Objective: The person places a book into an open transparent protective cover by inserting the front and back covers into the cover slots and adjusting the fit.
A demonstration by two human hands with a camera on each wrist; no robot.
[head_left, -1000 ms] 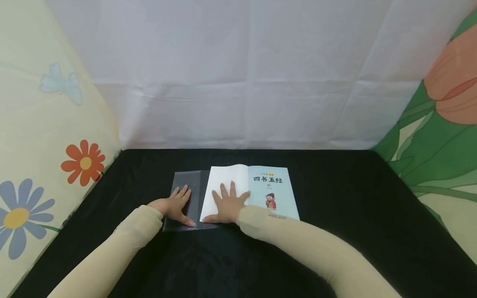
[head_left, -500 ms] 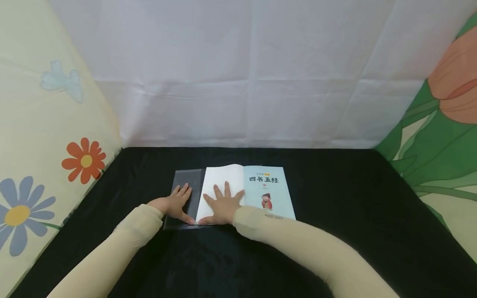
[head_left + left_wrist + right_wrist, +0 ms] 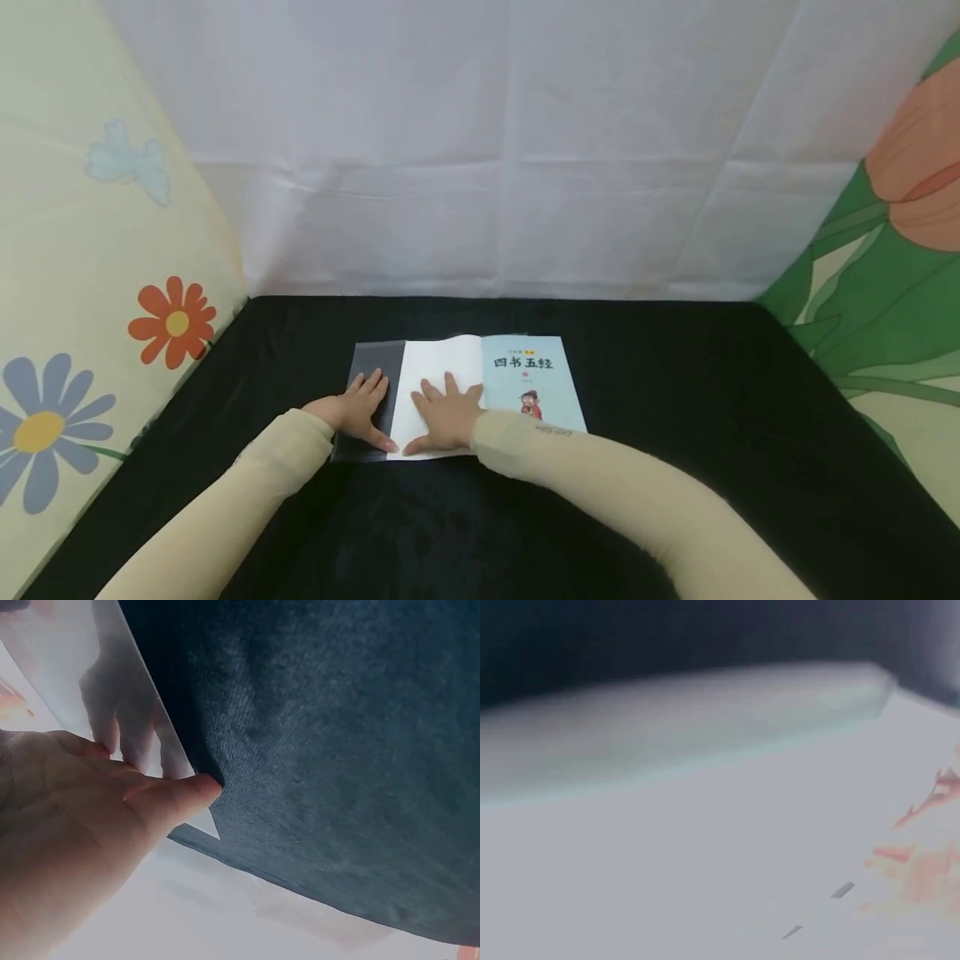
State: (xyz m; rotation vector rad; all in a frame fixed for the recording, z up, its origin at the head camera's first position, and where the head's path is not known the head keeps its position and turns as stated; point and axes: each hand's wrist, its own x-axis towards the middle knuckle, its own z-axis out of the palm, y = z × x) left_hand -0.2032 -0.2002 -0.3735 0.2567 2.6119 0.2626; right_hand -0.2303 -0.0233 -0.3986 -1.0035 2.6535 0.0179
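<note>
An open book lies flat, its left page white and its right page light blue with Chinese title characters and a small red-robed figure. My right hand rests on the white page with fingers spread. To the left, my left hand lies flat on the flap of a clear plastic book cover, thumb pointing at the white page's near corner. The left wrist view shows the plastic's shiny edge beside that hand. In the right wrist view the book appears blurred and overexposed, with no hand visible.
Black cloth covers the table around the book. A white curtain hangs behind it. Flower-printed panels stand at the left and right.
The book has slid left over the plastic cover, with my right hand on its white page. Less of the plastic flap shows. My left hand has stayed almost still.
</note>
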